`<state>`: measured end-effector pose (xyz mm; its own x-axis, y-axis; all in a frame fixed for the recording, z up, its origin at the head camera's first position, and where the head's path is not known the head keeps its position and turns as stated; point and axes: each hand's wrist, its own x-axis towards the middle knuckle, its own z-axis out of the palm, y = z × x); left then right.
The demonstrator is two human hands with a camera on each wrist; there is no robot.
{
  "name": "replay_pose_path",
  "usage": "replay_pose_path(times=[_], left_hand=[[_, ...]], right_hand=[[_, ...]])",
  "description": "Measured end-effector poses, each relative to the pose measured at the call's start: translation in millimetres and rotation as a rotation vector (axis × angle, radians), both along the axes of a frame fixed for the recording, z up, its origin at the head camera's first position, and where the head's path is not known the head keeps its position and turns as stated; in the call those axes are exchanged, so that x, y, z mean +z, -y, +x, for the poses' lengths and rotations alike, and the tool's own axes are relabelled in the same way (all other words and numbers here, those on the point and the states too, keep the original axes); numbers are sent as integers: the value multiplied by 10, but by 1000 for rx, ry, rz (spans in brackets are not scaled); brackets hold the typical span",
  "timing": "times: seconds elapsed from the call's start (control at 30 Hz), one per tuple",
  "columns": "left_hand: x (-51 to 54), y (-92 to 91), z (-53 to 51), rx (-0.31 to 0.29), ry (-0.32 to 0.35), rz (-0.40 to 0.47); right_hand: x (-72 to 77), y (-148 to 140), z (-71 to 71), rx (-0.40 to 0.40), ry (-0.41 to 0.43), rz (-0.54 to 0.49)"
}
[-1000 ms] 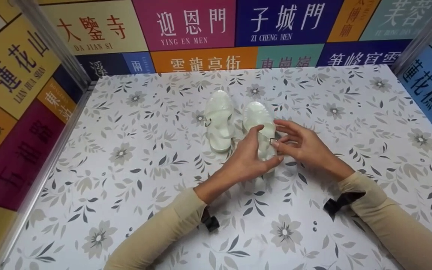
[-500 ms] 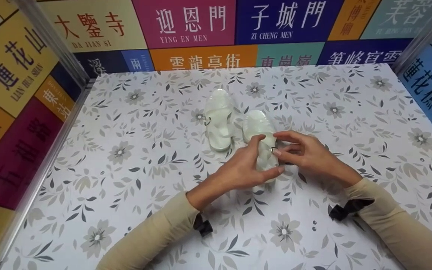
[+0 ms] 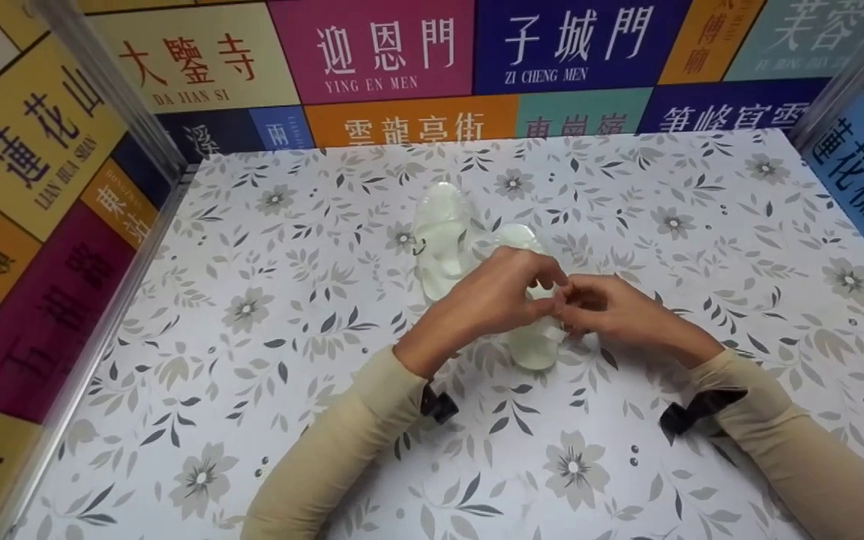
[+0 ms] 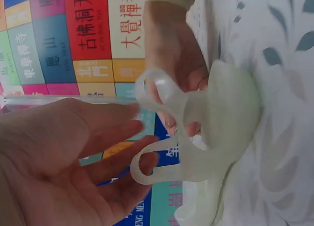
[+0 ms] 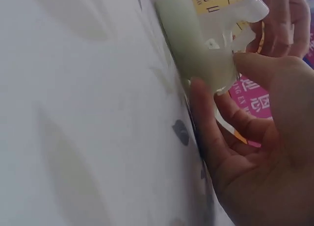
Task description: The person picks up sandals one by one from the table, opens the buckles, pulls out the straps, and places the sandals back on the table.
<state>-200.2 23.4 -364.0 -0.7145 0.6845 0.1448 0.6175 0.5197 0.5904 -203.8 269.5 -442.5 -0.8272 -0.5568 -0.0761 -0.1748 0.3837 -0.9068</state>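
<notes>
On the patterned table (image 3: pixel 199 315), the nearer sandal (image 3: pixel 534 352) lies just beside the farther sandal (image 3: pixel 441 225); I'd flag it could skid or twist if I pull unevenly. My right hand (image 3: pixel 619 311) grips its right side; my left hand (image 3: pixel 503 289) arches over, thumb and fingers apart at the thin strap loop (image 4: pixel 167 174).

Pink panel (image 3: pixel 376 52): "YING EN MEN"; small orange panel (image 3: pixel 121 202): seemingly "DONGZHAN".
</notes>
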Motion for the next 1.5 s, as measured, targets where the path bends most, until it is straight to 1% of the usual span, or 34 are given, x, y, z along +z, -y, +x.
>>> replay_pose_path(times=[0.13, 0.17, 0.23, 0.33, 0.47, 0.53, 0.6, 0.67, 0.73, 0.9, 1.03, 1.23, 1.37, 1.5], left_hand=[[-105, -22, -88, 5, 58, -62], [-132, -11, -108, 7, 67, -64], [-180, 20, -148, 5, 85, -59], [-241, 67, -198, -27, 89, -31], [-314, 89, -238, -84, 84, 12], [-345, 90, -249, -99, 80, 30], [-370, 93, -253, -107, 79, 46], [-393, 93, -256, -111, 81, 54], [-410, 91, -260, -116, 84, 59], [-415, 94, -279, -132, 77, 65], [-414, 98, -303, -151, 71, 75], [-438, 102, -308, -168, 59, 88], [-446, 104, -313, -162, 48, 96], [-447, 111, -324, -146, 59, 98]], right_hand=[[-67, -60, -44, 78, -13, -59], [-78, -70, -54, 97, -11, -77], [-88, -87, -64, 117, 21, -114], [-80, -109, -48, 111, 110, -157], [-63, -142, 1, 68, 226, -206], [-66, -157, 16, 54, 249, -231], [-81, -167, 25, 41, 269, -236], [-101, -173, 30, 39, 265, -225], [-116, -177, 34, 46, 244, -208], [-114, -155, 37, 29, 192, -202], [-104, -126, 35, -7, 198, -211], [-108, -92, 49, -40, 212, -229], [-105, -73, 65, -83, 214, -235], [-105, -68, 74, -136, 217, -242]])
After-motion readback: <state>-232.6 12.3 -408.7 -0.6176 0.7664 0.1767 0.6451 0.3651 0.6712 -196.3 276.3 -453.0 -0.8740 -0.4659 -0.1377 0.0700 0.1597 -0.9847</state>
